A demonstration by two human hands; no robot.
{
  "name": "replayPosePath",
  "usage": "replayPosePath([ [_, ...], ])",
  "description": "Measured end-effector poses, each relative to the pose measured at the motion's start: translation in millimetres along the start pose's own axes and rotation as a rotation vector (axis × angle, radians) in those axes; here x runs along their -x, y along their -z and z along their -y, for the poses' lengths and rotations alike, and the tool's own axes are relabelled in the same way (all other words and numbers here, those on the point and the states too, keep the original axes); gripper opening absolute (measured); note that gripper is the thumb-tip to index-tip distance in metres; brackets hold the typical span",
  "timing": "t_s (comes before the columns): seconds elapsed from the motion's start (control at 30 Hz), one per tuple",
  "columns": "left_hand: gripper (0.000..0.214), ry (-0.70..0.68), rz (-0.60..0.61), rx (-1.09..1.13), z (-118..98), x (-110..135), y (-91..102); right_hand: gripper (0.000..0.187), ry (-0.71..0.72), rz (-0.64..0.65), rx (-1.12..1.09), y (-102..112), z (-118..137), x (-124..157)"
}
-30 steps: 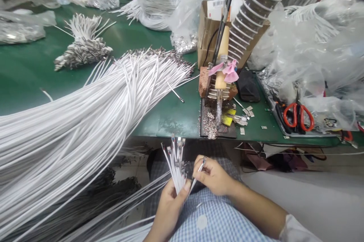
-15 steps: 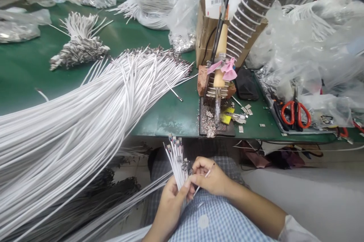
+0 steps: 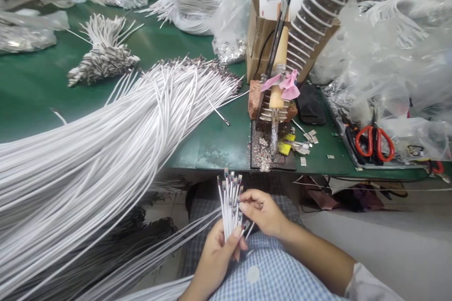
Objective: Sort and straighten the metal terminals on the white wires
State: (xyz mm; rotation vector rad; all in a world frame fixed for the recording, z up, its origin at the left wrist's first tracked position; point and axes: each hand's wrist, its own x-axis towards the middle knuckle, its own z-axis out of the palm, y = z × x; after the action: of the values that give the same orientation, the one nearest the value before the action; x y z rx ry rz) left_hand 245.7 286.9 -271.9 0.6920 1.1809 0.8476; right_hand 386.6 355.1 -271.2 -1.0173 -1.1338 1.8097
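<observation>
Below the table edge, over my lap, my left hand (image 3: 216, 256) is closed around a small bunch of white wires (image 3: 230, 202) that stand upright, metal-tipped ends up. My right hand (image 3: 262, 210) pinches against the right side of that bunch, fingers pressed to the wire ends. A huge sheaf of long white wires (image 3: 106, 136) fans across the green table (image 3: 212, 143) from the left. A soldering iron (image 3: 277, 84) with a wooden handle leans in a coiled stand, its tip down over a dark plate with solder scraps (image 3: 263, 150).
Red-handled scissors (image 3: 374, 143) lie in a tray at right among plastic bags (image 3: 388, 65). A smaller wire bundle (image 3: 102, 58) lies at the back left. A cardboard box (image 3: 259, 42), a brick and a dark phone (image 3: 310, 105) stand behind the iron.
My right hand carried a single wire down to the bunch and now pinches at its side. The bunch has shifted a little right and stands more upright.
</observation>
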Motion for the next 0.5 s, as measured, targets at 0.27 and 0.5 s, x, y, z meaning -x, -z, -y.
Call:
replayPosePath([
  [0.27,0.020,-0.047,-0.059,-0.018,1,-4,2.5,0.030,0.046,0.032,0.087,11,11,2],
  [0.5,0.023,-0.032,-0.179,0.071,-10,-2,-4.7,0.023,0.059,0.131,0.120,15,17,5],
])
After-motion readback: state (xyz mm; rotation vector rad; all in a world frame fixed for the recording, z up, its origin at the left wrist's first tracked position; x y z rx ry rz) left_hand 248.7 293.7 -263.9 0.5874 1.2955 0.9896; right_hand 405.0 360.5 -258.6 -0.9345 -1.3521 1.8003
